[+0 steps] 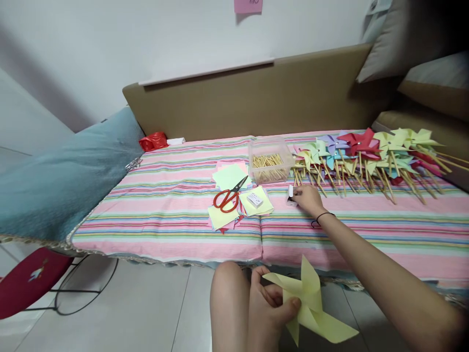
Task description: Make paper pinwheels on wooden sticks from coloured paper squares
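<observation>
My left hand (273, 304) pinches a pale yellow paper pinwheel (311, 303) near its middle, thumb on top, above the floor beside my knee. Its folded blades spread outward, and no stick shows on it. Stretched forward over the striped cloth, my right hand (307, 199) has its fingers closed at a small box (291, 196) whose white flap stands up. What lies inside that box is too small to make out. Red-handled scissors (229, 196) rest on stacks of coloured paper squares (231, 177). On a yellow stack sits a second small white box (254, 199).
Behind the papers stands a clear plastic tub (271, 159) of short wooden sticks. Many finished pinwheels (361, 144) on sticks are piled at the right. A red plastic bag (153, 141) lies at the back left, and a red stool (34, 278) stands on the floor.
</observation>
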`<state>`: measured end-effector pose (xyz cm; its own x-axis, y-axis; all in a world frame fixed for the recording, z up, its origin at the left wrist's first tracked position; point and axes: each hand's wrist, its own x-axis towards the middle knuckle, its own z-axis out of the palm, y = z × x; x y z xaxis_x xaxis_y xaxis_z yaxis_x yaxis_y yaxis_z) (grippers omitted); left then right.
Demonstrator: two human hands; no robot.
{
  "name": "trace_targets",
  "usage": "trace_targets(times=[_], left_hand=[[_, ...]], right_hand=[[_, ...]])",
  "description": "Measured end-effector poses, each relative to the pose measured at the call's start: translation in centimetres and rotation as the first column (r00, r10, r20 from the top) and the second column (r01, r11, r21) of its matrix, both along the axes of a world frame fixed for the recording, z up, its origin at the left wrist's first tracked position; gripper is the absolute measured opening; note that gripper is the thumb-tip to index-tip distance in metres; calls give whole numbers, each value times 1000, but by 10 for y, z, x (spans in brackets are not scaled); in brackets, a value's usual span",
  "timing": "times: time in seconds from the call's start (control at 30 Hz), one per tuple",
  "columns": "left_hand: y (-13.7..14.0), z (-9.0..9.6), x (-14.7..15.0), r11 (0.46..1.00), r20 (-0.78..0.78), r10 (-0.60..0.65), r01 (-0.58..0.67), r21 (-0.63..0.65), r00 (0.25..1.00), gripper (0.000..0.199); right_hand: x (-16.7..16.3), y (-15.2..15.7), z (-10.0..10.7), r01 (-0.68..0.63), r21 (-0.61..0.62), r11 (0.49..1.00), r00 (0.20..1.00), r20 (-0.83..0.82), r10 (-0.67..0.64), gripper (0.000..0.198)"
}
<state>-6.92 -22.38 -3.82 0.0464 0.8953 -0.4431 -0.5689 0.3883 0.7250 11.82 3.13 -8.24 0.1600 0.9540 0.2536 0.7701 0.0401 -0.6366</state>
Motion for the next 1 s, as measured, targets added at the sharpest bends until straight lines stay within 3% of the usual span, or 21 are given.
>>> trace_targets(times=[0.2, 0.37, 0.4, 0.5, 0.57, 0.8, 1.0], left_hand=[[-1, 14, -8, 998, -118, 70, -69, 13, 991, 66], [1, 37, -3, 979, -246, 202, -191, 67, 948, 66], [0, 43, 0, 972, -244, 234, -221, 78, 941, 67], [-5, 57, 10, 949, -196, 314, -303, 88, 929, 70], [-10, 62, 16, 939, -172, 341, -329, 95, 924, 70], [-27, 65, 29, 941, -258, 323, -281, 188, 910, 62], [-39, 69, 32, 943, -407, 298, -200, 266, 863, 54]], right_hand=[[12, -41, 30, 188, 79, 979, 940, -303, -156, 8], [15, -122, 55, 183, 141, 973, 827, -557, -74, 11], [13, -141, 60, 178, 152, 972, 789, -613, -49, 13], [3, -196, 78, 174, 135, 975, 526, -850, 24, 15], [-2, -228, 89, 132, 107, 985, 442, -896, 38, 14], [-8, -298, 109, 25, 100, 995, 476, -876, 76, 11], [-14, -317, 125, -148, 151, 977, 665, -716, 211, 7]])
